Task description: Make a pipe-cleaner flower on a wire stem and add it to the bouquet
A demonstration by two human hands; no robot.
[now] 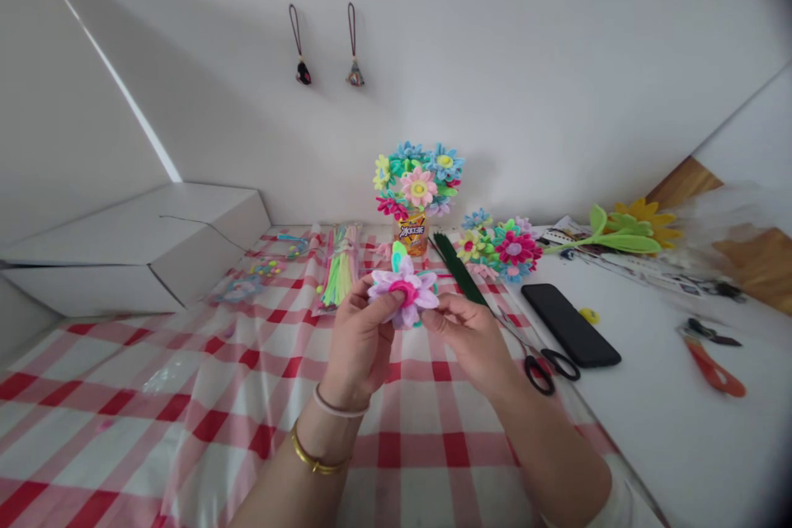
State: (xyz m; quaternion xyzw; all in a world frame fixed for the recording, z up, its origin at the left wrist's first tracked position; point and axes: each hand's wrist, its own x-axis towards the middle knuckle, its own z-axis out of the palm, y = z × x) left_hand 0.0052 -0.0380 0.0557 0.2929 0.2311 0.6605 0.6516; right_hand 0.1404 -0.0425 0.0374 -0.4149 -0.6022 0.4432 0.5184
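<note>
A pipe-cleaner flower (pixel 417 298) with lilac petals, a bright pink centre and some green behind it is held up over the checked tablecloth. My left hand (pixel 365 326) grips it, the thumb pressed on the pink centre. On the other side, my right hand (pixel 470 338) pinches the flower's lower right edge between thumb and fingers. The fingertips behind the petals are hidden. Just beyond stands an orange cup (pixel 411 233) filled with fuzzy flowers (pixel 419 186) in blue, pink, yellow and red.
A bag of coloured pipe cleaners (pixel 339 268) lies left of the cup. Rightward are green stems (pixel 459 268), a flower bunch (pixel 504 247), black-handled scissors (pixel 539 367), a phone (pixel 570 323), orange-handled pliers (pixel 711 363) and a sunflower (pixel 640 224). A white box (pixel 136 243) stands left.
</note>
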